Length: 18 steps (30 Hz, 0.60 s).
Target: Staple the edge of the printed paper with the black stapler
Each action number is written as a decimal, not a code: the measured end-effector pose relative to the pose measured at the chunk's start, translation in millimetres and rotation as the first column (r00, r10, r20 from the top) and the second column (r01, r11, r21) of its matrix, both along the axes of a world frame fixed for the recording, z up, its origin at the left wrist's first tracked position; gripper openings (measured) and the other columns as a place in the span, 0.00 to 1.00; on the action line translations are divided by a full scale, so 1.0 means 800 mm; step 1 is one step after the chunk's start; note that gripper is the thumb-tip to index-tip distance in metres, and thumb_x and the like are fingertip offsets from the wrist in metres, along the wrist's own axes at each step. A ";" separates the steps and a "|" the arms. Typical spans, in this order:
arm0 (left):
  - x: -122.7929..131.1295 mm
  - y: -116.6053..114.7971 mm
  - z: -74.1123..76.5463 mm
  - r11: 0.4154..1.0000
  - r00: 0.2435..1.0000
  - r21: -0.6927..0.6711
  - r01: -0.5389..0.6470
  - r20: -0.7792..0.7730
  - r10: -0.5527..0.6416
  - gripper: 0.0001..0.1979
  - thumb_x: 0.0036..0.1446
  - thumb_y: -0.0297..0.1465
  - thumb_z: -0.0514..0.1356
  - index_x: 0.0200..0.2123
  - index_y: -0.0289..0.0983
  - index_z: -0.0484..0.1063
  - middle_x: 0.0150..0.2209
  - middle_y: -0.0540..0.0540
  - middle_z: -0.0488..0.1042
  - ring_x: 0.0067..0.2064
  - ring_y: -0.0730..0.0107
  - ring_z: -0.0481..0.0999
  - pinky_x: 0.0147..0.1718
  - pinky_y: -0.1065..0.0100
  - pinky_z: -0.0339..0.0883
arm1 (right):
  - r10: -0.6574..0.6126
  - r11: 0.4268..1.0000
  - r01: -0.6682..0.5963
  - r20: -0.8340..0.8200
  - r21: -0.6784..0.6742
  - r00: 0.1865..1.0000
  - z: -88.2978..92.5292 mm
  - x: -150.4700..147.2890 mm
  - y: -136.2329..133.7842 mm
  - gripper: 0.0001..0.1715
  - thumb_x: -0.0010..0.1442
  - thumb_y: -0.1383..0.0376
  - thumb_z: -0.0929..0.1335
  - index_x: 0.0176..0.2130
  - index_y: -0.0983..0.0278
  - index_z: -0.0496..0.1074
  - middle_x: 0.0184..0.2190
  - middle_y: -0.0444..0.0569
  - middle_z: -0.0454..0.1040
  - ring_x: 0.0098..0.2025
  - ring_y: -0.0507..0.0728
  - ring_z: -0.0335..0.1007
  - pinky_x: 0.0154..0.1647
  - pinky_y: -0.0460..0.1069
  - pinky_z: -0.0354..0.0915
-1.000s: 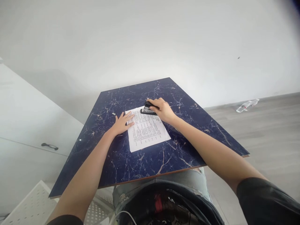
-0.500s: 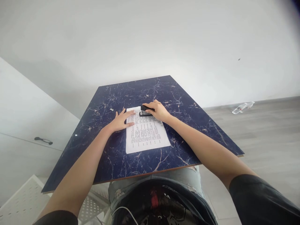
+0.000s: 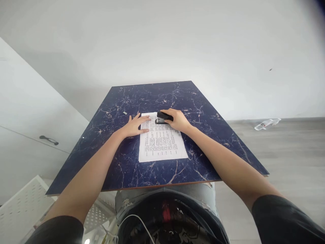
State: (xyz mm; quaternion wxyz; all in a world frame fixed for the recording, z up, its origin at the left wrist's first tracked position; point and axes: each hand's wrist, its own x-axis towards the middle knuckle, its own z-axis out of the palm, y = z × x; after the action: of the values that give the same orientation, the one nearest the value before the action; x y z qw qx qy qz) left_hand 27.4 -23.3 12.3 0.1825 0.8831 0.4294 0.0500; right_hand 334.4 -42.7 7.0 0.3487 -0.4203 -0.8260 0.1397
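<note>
Right grip (image 3: 179, 120) clasps black oblong stapler (image 3: 164, 116), likely rigid; hold its rear. Beneath spread left grip (image 3: 132, 127) fingers: white rectangular paper (image 3: 164, 146), likely limp.

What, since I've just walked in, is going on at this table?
A person's right hand grips a black stapler at the far end of some printed paper lying on a dark blue table. The left hand is spread across the paper's left edge. Whether any paper sits inside the stapler can't be made out.

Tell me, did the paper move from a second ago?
Yes, a little: the paper has shifted closer to the near edge of the table.
</note>
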 end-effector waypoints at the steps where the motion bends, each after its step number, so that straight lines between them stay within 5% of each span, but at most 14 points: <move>1: 0.000 0.000 0.000 1.000 1.000 0.000 0.000 0.003 0.000 0.36 0.66 0.54 0.58 0.74 0.55 0.58 0.78 0.49 0.49 0.79 0.32 0.33 0.67 0.19 0.22 | 0.005 1.000 -0.004 -0.033 0.005 0.999 0.003 -0.004 -0.004 0.31 0.63 0.68 0.70 0.64 0.58 0.74 0.53 0.53 0.80 0.54 0.65 0.77 0.60 0.62 0.69; 7: -0.003 -0.001 -0.001 1.000 1.000 -0.004 0.015 0.017 -0.015 0.38 0.64 0.56 0.60 0.73 0.55 0.59 0.78 0.47 0.50 0.79 0.31 0.33 0.67 0.20 0.21 | 0.076 0.997 -0.079 -0.152 -0.011 0.985 0.013 -0.028 -0.026 0.30 0.63 0.65 0.73 0.64 0.56 0.74 0.56 0.51 0.80 0.57 0.64 0.77 0.63 0.62 0.68; 14: -0.006 0.002 -0.004 0.999 0.999 -0.001 0.048 0.003 -0.048 0.44 0.59 0.58 0.63 0.75 0.54 0.56 0.79 0.46 0.46 0.79 0.31 0.31 0.68 0.21 0.21 | 0.145 0.987 -0.149 -0.074 -0.053 0.987 0.000 -0.037 -0.022 0.30 0.62 0.68 0.73 0.63 0.56 0.75 0.56 0.51 0.81 0.57 0.63 0.77 0.64 0.62 0.68; 18: -0.007 0.001 -0.004 0.999 0.999 0.000 0.045 0.006 -0.045 0.43 0.59 0.57 0.64 0.74 0.54 0.58 0.79 0.46 0.47 0.79 0.30 0.33 0.68 0.21 0.23 | 0.132 0.988 -0.137 -0.068 -0.074 0.989 0.006 -0.032 -0.019 0.31 0.63 0.60 0.74 0.65 0.55 0.73 0.59 0.52 0.79 0.59 0.64 0.74 0.62 0.62 0.68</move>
State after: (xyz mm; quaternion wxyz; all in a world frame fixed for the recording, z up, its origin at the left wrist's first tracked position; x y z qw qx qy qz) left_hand 22.0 -22.9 9.4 0.1851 0.8922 0.4091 0.0484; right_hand 308.5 -57.7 12.0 0.3477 -0.3724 -0.8350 0.2081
